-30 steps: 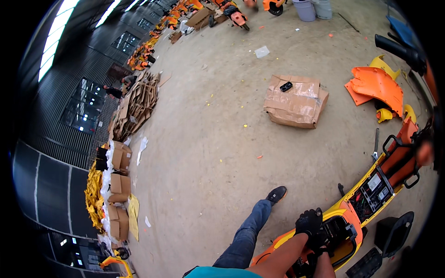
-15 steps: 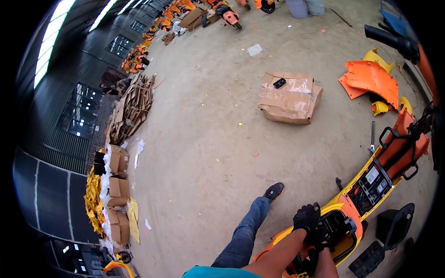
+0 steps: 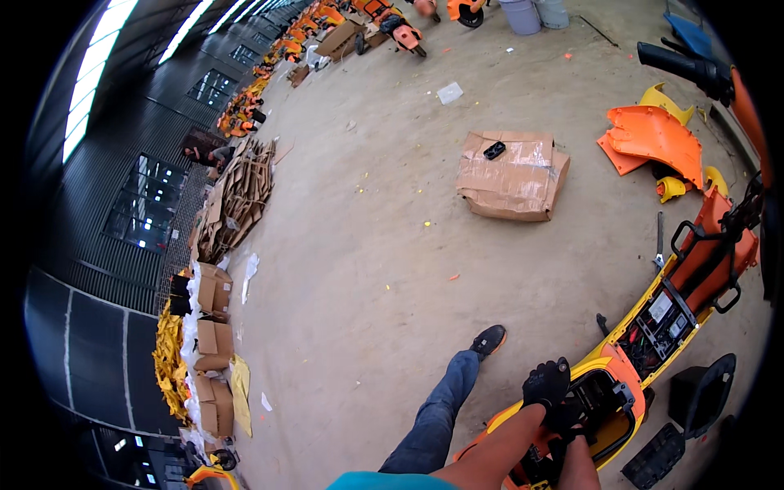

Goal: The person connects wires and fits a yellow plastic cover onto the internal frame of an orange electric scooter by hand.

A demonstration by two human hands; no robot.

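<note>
My left hand (image 3: pixel 545 384), in a black glove, is closed above the open body of an orange and yellow scooter (image 3: pixel 625 371). A dark rounded end with a light spot shows at its top edge; what it belongs to I cannot make out. Just below is my right hand (image 3: pixel 563 420), also gloved in black, close against the left one over the dark opening. Its fingers are largely hidden. Forward of the opening, the scooter's uncovered frame shows a battery-like unit (image 3: pixel 660 307) with wires and metal brackets.
A taped cardboard box (image 3: pixel 510 175) with a small black part on it lies ahead. Orange panels (image 3: pixel 653 143) and an adjustable wrench (image 3: pixel 659 237) lie at right. Beside the scooter is a black bin-like part (image 3: pixel 694 396). Flattened cardboard (image 3: pixel 233 196) is heaped at left.
The whole view has shifted slightly. Both hands stay together at the scooter's opening, with little visible motion. Far off at left, people by the cardboard heap have changed position.
</note>
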